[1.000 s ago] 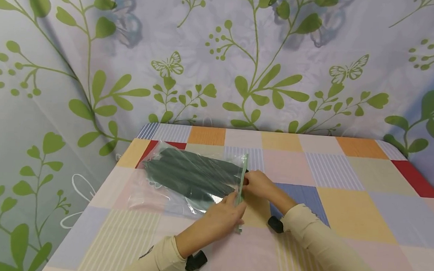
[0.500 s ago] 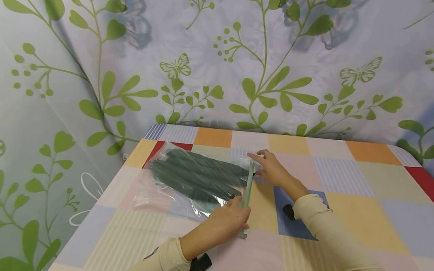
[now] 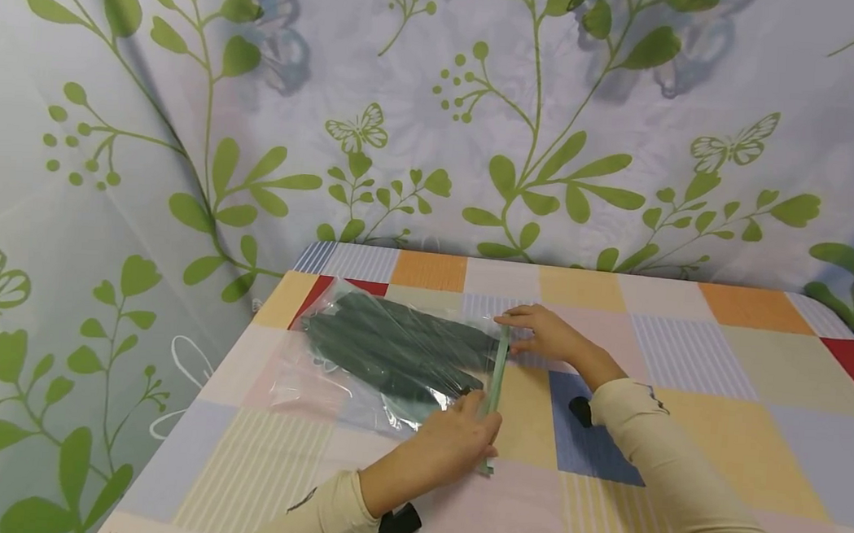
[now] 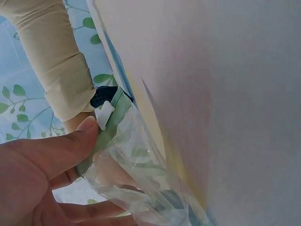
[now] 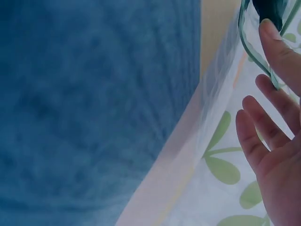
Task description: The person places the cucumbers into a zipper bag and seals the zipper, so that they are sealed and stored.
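A clear zip bag (image 3: 302,389) lies on the table, its green zip strip (image 3: 499,367) facing right. Inside is a long dark green bundle (image 3: 393,342), seemingly of fabric. My left hand (image 3: 449,439) pinches the near part of the strip; in the left wrist view, the thumb lies against the green band beside a white slider (image 4: 105,114). At the strip's far end, my right hand (image 3: 546,335) touches the bag's edge with fingers fairly straight. In the right wrist view the bag's mouth (image 5: 242,35) gapes, with the thumb and index finger at its rim.
A patchwork cloth (image 3: 681,433) covers the table. Behind it hangs a curtain (image 3: 432,177) printed with leaves and butterflies, which also runs down the left side. Black wrist devices (image 3: 398,526) sit under both sleeves.
My right hand has left its grip midway along the strip and moved to the far end, fingers spreading. The left hand keeps its pinch. The head view has shifted slightly.
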`<state>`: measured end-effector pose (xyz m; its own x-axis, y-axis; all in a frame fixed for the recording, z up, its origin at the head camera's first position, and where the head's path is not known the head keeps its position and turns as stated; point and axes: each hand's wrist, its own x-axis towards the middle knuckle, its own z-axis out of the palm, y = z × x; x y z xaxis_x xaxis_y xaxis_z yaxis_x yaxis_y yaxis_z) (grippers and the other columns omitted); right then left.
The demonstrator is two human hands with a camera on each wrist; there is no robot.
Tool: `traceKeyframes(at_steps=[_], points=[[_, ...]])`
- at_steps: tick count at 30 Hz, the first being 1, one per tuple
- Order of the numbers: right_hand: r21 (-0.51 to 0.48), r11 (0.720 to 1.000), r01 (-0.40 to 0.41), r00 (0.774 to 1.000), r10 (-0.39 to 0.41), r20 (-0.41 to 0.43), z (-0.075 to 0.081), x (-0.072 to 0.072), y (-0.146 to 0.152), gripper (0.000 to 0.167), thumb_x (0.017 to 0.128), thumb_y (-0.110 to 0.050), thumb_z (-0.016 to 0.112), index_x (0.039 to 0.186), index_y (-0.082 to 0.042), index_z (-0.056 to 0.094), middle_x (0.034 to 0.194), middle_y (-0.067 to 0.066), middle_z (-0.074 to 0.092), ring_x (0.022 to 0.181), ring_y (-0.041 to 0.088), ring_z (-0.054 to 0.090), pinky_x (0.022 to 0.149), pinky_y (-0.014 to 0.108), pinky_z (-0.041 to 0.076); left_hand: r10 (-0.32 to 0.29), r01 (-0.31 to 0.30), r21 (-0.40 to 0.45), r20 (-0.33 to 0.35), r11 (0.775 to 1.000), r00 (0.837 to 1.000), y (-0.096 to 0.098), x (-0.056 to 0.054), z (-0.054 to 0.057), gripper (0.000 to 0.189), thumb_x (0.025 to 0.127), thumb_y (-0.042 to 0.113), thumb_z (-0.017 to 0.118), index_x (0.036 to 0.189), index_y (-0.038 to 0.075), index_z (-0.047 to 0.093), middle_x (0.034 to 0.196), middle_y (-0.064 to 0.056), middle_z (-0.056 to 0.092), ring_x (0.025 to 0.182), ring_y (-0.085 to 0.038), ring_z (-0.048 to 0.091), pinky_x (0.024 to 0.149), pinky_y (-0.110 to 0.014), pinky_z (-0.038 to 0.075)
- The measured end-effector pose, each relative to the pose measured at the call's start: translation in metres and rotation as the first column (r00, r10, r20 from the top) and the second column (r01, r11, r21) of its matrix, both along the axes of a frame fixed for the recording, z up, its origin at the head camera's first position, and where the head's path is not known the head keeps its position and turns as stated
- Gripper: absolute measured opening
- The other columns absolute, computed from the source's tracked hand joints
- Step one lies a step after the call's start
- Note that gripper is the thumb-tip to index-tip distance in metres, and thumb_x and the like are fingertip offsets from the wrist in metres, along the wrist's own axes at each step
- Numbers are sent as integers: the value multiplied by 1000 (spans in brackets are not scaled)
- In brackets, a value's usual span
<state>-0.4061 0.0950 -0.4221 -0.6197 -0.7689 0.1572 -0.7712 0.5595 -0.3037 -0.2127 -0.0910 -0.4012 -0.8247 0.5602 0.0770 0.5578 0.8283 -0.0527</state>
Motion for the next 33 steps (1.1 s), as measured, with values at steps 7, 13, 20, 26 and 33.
traceKeyframes(at_steps=[7,13,20,26,33], points=[[3,1000,-10,995,10,-96,-2,1,-3,46,71,-24,73,113,-6,65,109,14,62,100,32,53,88,48,42,-30,28,-16,-104,999,994,-1,1,-4,26,84,38,60,94,15,55,119,-18,55,103,-29,62,57,-25,54],[29,998,58,987,-53,-151,1,7,-9,39,72,-29,72,106,-10,69,102,7,65,88,21,49,76,37,46,-51,51,-6,-186,999,981,-2,2,-4,26,82,37,64,92,15,56,114,-18,57,101,-26,61,55,-25,54],[56,996,66,956,-47,-288,0,12,-16,35,69,-34,73,96,-11,73,92,2,67,76,15,45,66,29,44,-43,43,1,-152,999,987,-2,3,-2,24,83,36,62,93,14,55,115,-17,56,102,-26,60,55,-24,53],[71,996,52,907,-17,-422,-3,11,-19,29,69,-36,74,86,-13,74,82,-1,68,70,14,42,65,27,39,-43,45,14,-122,999,992,-1,3,4,22,85,34,60,90,14,53,116,-18,56,104,-27,61,57,-26,54],[140,987,76,843,12,-538,-2,11,-28,22,72,-35,73,82,-15,74,78,-2,67,68,14,39,63,27,38,-29,34,31,-153,999,988,-2,1,7,22,85,33,60,86,13,52,113,-18,57,97,-26,64,55,-25,53]])
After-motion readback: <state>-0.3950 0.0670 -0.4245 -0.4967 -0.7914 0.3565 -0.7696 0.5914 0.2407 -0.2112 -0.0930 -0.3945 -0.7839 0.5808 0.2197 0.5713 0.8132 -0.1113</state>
